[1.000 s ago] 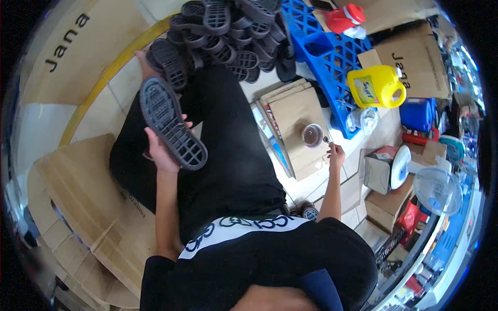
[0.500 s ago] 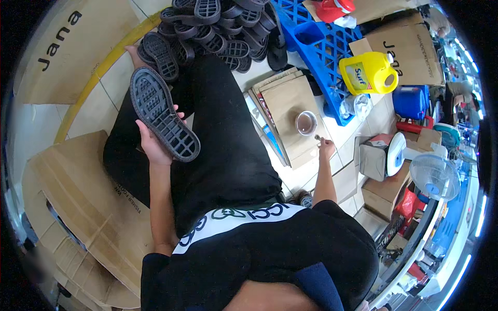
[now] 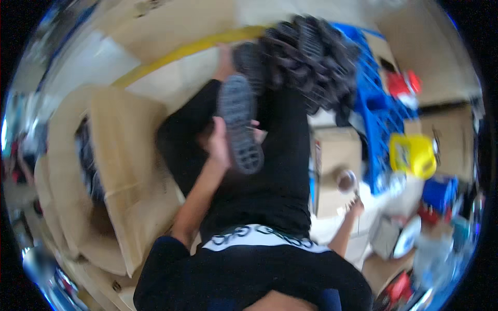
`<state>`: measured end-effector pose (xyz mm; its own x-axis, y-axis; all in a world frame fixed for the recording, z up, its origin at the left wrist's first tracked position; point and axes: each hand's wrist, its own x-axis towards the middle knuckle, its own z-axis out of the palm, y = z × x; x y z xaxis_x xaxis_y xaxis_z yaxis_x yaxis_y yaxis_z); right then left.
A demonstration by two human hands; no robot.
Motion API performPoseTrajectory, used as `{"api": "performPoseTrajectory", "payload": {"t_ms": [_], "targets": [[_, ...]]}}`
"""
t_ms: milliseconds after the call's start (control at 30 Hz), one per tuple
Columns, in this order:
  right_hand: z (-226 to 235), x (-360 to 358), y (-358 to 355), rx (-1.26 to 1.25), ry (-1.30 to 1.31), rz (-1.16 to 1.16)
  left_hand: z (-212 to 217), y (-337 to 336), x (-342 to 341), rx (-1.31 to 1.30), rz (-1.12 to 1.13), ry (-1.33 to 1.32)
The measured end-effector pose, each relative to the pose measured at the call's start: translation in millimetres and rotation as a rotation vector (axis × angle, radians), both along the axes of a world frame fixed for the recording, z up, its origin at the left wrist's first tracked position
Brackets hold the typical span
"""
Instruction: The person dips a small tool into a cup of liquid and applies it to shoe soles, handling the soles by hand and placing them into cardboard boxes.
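My left hand (image 3: 220,147) is wrapped round a dark grey shoe sole (image 3: 238,116), its gridded side facing up, above my lap. Out to the right, my right hand (image 3: 356,208) is closed on a small brush (image 3: 357,195), whose dark tip is blurred. Close by the brush, a small round cup (image 3: 346,180) of brown liquid stands on a stack of flat cardboard (image 3: 330,205). Another sole (image 3: 250,62) lies beyond the held one, near my bare foot.
A heap of dark soles (image 3: 311,57) lies at the far side, beside a blue plastic pallet (image 3: 371,106). A yellow jug (image 3: 412,155) stands to the right. On the left is an open cardboard box (image 3: 132,207) with dark items inside.
The whole view has swung leftward and blurred, so things appear farther right. Both hands keep their hold; the sole now appears more upright in the picture.
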<state>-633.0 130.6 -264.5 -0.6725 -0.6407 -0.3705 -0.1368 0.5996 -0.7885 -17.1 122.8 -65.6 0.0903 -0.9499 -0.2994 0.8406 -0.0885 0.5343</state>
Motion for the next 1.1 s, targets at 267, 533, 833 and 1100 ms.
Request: {"api": "performPoseTrajectory", "payload": {"t_ms": [267, 533, 833, 1100], "targets": [[203, 320, -119, -0.253, -0.877, 0.641, -9, 2, 4, -0.161, 0.019, 0.16], [268, 526, -133, -0.336, -0.834, 1.098, -6, 2, 4, -0.223, 0.014, 0.022], [262, 543, -127, -0.39, -0.7, 1.111, -5, 6, 8, -0.238, 0.01, 0.028], [264, 552, -131, -0.402, -0.61, 1.059, -22, 7, 12, -0.176, -0.019, 0.106]]}}
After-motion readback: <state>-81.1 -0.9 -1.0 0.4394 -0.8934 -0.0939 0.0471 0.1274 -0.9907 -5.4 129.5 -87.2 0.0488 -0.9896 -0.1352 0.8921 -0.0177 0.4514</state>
